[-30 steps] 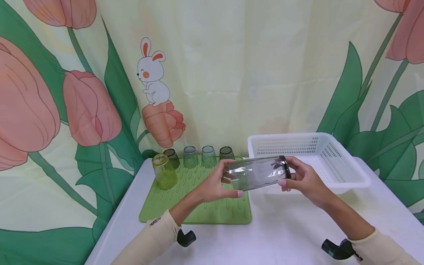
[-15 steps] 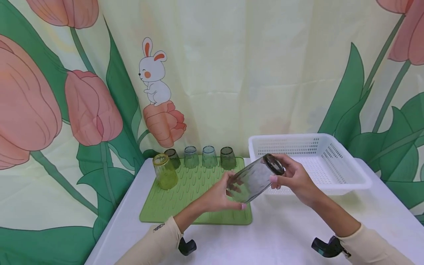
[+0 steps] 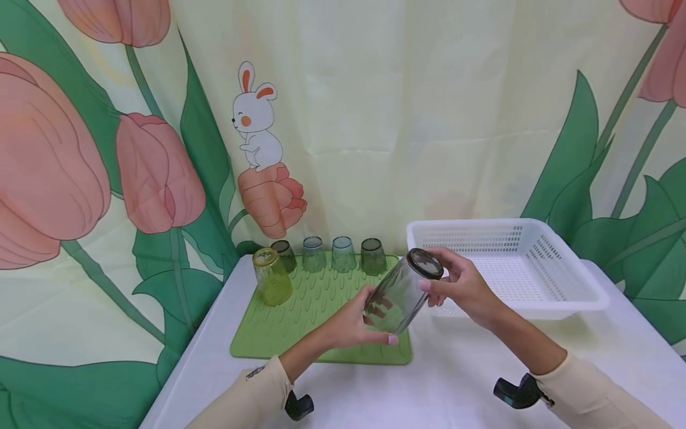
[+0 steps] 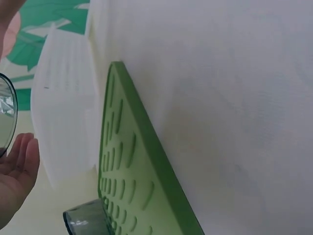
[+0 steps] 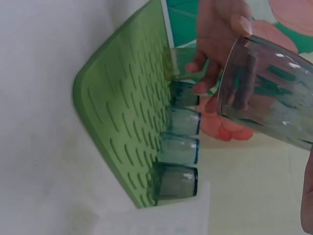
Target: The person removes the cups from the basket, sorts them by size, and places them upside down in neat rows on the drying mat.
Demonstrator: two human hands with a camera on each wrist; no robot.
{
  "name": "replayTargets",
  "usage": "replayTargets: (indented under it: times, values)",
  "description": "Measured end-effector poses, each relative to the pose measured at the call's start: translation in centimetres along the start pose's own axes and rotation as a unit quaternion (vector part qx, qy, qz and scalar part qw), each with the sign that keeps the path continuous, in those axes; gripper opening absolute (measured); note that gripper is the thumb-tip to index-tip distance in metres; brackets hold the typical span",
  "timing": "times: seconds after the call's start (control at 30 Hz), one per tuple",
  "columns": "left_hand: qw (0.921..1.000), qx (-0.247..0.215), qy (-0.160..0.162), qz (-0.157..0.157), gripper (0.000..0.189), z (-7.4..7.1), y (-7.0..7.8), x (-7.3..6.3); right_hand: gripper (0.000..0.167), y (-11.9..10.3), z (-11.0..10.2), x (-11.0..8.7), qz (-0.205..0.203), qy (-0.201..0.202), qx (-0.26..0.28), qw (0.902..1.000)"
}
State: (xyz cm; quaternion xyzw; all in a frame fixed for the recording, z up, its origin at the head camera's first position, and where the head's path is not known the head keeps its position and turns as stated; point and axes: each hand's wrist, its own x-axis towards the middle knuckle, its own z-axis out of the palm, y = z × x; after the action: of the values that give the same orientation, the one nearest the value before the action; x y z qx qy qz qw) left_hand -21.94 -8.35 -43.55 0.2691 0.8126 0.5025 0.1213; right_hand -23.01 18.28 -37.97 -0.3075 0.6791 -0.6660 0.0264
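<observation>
A tall grey-tinted drinking glass (image 3: 399, 298) is tilted in the air over the right part of the green drying mat (image 3: 316, 342), its dark base up and to the right. My left hand (image 3: 348, 325) holds its lower, rim end, thumb in front and fingers behind, seen through the glass. At the base end, my right hand (image 3: 463, 289) grips with thumb and fingers. In the right wrist view, the left thumb tip lies at the rim of the glass (image 5: 274, 93). The left wrist view shows only a slice of the glass (image 4: 6, 115) beside the fingers.
On the mat, a yellow glass (image 3: 274, 280) stands upside down at left, with several smaller tinted glasses, such as a blue one (image 3: 343, 255), along the back edge. A white plastic basket (image 3: 477, 223) sits at right. Behind hangs a printed curtain (image 3: 455, 119).
The glass has swung from nearly level to steeply tilted, base up, and shifted left. The right hand moved left with it, while the left hand dropped a little.
</observation>
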Motion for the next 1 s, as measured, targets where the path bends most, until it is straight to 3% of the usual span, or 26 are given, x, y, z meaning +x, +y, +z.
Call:
replayTargets:
  times: [0.33,0.53,0.8,1.0]
  values:
    - [0.9966,0.072,0.027,-0.031,0.096,-2.0,-1.9,-2.6,0.054,-0.1,2.0,2.5,0.039,-0.013,-0.043,0.9982]
    - [0.9934,0.098,0.029,-0.052,0.079,-4.5,-4.2,-4.9,0.058,-0.1,2.8,4.4,0.054,-0.017,-0.080,0.9952]
    - [0.9861,0.142,0.026,-0.081,0.058,-8.5,-7.9,-9.3,0.063,0.1,4.1,6.7,0.084,-0.023,-0.091,0.9921]
    - [0.9776,0.168,0.066,-0.108,0.057,-11.2,-9.7,-12.2,0.065,1.0,5.1,8.8,0.090,-0.023,-0.098,0.9909]
